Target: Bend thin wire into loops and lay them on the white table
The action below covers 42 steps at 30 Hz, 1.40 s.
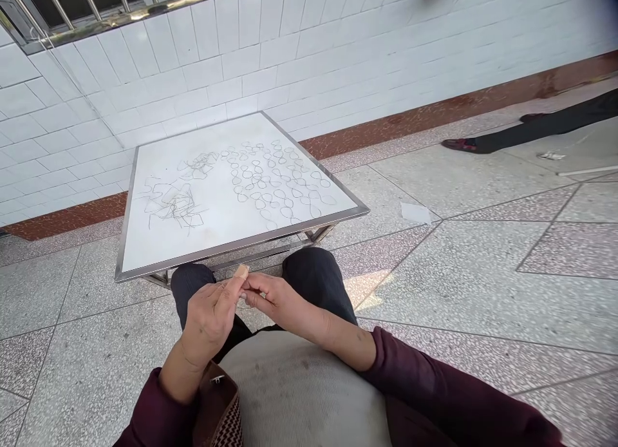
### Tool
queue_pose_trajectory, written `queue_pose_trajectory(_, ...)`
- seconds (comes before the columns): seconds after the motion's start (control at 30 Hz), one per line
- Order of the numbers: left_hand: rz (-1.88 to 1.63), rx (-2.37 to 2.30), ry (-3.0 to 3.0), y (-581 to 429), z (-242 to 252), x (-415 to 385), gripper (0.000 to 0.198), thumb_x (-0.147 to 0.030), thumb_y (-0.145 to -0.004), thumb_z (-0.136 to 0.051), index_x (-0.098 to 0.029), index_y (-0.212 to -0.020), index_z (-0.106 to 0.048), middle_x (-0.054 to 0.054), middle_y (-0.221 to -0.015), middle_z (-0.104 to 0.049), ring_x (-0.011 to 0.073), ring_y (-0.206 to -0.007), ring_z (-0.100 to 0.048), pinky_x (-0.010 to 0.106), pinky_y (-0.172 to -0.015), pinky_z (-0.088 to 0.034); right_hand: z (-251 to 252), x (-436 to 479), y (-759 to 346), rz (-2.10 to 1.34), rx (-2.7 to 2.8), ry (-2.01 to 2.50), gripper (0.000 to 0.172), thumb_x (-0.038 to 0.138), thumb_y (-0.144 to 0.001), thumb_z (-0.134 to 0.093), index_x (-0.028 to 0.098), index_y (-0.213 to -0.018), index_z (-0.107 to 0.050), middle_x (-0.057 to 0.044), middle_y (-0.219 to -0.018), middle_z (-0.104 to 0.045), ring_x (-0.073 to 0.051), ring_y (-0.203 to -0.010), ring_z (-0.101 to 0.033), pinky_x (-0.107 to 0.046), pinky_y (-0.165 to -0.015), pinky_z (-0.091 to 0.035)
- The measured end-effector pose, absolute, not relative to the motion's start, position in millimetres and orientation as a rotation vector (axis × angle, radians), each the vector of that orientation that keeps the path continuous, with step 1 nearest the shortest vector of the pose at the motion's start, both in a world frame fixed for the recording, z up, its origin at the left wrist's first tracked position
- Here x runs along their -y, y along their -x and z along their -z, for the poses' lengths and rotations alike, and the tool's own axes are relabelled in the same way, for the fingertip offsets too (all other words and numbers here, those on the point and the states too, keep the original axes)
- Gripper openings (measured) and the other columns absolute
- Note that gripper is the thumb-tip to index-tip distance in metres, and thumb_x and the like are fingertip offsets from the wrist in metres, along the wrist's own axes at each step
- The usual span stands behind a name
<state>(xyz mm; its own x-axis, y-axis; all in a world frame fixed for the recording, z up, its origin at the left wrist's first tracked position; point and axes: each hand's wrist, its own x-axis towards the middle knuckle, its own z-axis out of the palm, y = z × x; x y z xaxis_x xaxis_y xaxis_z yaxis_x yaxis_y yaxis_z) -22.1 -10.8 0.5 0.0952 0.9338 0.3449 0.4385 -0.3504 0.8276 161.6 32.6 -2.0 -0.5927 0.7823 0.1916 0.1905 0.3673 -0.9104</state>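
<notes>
My left hand and my right hand meet over my lap, just in front of the table's near edge. Both are closed in a pinch, fingertips touching or nearly so. A small tan piece, like tape or a bandage, shows at the left thumb tip. Whatever lies between the fingers is too small or hidden to make out. On the white table beyond, thin dark loops are spread in rows on the right. Loose tangled strands, like thin wire, form one pile at the left and another farther back.
The metal-edged table stands against a white tiled wall. My knees are at its front edge. Another person's leg and shoe show at the far right. A pale sheet lies on the speckled floor.
</notes>
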Motion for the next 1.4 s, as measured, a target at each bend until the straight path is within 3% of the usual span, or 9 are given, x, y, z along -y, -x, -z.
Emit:
queue_pose_trajectory(0.13,-1.251,-1.353,-1.988,25,-1,9,0.038,-0.017,-0.088,-0.066,-0.026,-0.125,-0.068,0.011,-0.113,-0.075,0.0232,-0.088,-0.074,0.034,-0.084,-0.057,2,-32,-161,-1.144,2.037,0.856,0.020,0.028,-0.099,-0.051,0.021,-0.084,-0.062,-0.002,-0.077,-0.062,-0.016,-0.076,-0.059,-0.028,-0.071,-0.046)
queue_pose_trajectory(0.3,-1.136,-1.342,-2.592,29,-1,4,0.054,-0.010,-0.095,-0.054,-0.020,-0.147,-0.045,0.010,-0.109,-0.076,0.0179,-0.084,-0.072,0.030,-0.077,-0.058,2,-33,-162,-1.007,2.072,0.855,0.023,0.025,-0.100,-0.047,0.020,-0.081,-0.059,-0.001,-0.075,-0.060,-0.016,-0.077,-0.058,-0.027,-0.071,-0.047)
queue_pose_trajectory(0.47,-0.976,-1.287,-2.730,34,-3,1,0.060,-0.010,-0.098,-0.050,-0.020,-0.154,-0.030,0.007,-0.103,-0.076,0.0158,-0.081,-0.070,0.031,-0.078,-0.058,3,-36,-164,-0.913,2.105,0.801,0.023,0.024,-0.101,-0.044,0.020,-0.084,-0.059,-0.002,-0.079,-0.062,-0.015,-0.076,-0.058,-0.028,-0.072,-0.048)
queue_pose_trajectory(0.8,-0.812,-1.092,-2.562,38,-12,-2,0.060,-0.013,-0.100,-0.044,-0.026,-0.155,-0.025,0.007,-0.120,-0.071,0.0146,-0.102,-0.070,0.029,-0.088,-0.059,1,-41,-171,-0.938,2.180,0.831,0.024,0.023,-0.102,-0.043,0.020,-0.091,-0.064,-0.005,-0.086,-0.065,-0.018,-0.083,-0.060,-0.031,-0.078,-0.049)
queue_pose_trajectory(1.17,-0.866,-1.146,-2.557,29,-3,-3,0.063,-0.011,-0.101,-0.034,-0.024,-0.159,-0.013,0.005,-0.087,-0.068,0.0172,-0.079,-0.065,0.030,-0.072,-0.058,1,-43,-171,-0.950,2.116,0.851,0.022,0.021,-0.100,-0.044,0.020,-0.086,-0.061,-0.004,-0.083,-0.063,-0.017,-0.080,-0.059,-0.031,-0.076,-0.048)
queue_pose_trajectory(1.4,-0.976,-1.248,-2.542,23,4,-4,0.064,-0.011,-0.100,-0.037,-0.022,-0.159,-0.014,0.007,-0.093,-0.072,0.0160,-0.078,-0.064,0.028,-0.072,-0.057,0,-44,-169,-1.040,2.026,0.923,0.022,0.020,-0.097,-0.048,0.020,-0.076,-0.056,0.001,-0.071,-0.056,-0.014,-0.069,-0.054,-0.026,-0.066,-0.043)
